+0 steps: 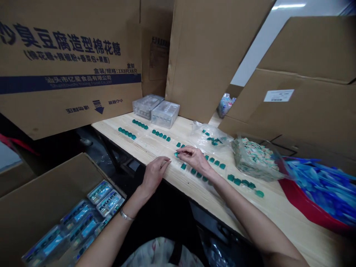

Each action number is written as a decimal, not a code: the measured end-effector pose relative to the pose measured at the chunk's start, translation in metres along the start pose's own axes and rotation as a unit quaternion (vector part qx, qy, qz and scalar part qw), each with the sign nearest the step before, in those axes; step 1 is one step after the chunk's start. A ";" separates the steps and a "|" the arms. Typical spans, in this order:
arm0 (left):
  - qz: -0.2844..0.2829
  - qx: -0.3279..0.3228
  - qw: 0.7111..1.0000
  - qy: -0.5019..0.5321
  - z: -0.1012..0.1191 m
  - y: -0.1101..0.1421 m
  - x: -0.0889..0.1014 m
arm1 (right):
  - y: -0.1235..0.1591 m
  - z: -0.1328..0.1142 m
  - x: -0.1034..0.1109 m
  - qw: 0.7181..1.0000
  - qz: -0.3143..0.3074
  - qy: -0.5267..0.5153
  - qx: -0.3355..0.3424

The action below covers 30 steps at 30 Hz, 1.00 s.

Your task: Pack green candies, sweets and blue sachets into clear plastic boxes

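My right hand [194, 158] pinches a small teal piece [176, 154] between its fingertips, above the light wooden table [164, 168]. My left hand [154, 175] rests near the table's front edge with its fingers close together, and I see nothing in it. Several rows of small teal pieces [126, 133] lie on a clear plastic sheet [155, 146] around both hands. A thin metal bracelet [126, 215] circles my left wrist.
Two clear plastic trays [165, 114] stand at the table's far end. To the right lie a plastic bag of teal pieces [211, 136], a bulging bag of mixed pieces [254, 159] and a red tub of blue packets [306, 193]. Blister packs fill an open carton [55, 185] at front left.
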<state>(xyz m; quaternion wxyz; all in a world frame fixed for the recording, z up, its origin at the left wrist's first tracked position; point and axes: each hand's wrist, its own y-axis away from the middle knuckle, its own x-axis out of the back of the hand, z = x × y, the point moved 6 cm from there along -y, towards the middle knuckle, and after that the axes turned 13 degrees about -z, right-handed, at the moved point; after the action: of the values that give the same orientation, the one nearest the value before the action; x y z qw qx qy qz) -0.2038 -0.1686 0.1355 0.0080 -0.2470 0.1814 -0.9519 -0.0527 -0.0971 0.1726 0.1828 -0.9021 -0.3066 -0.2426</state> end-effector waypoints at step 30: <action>0.032 0.200 0.686 0.699 -0.032 -0.002 -0.019 | 0.003 -0.052 -0.052 0.978 -0.075 0.133 0.142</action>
<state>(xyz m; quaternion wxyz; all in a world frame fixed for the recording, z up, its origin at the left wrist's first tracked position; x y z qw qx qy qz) -0.2021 -0.1540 0.1012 -0.0418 0.5027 -0.0529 -0.8618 -0.1041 -0.1481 0.1854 0.3293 -0.8008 -0.3779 -0.3277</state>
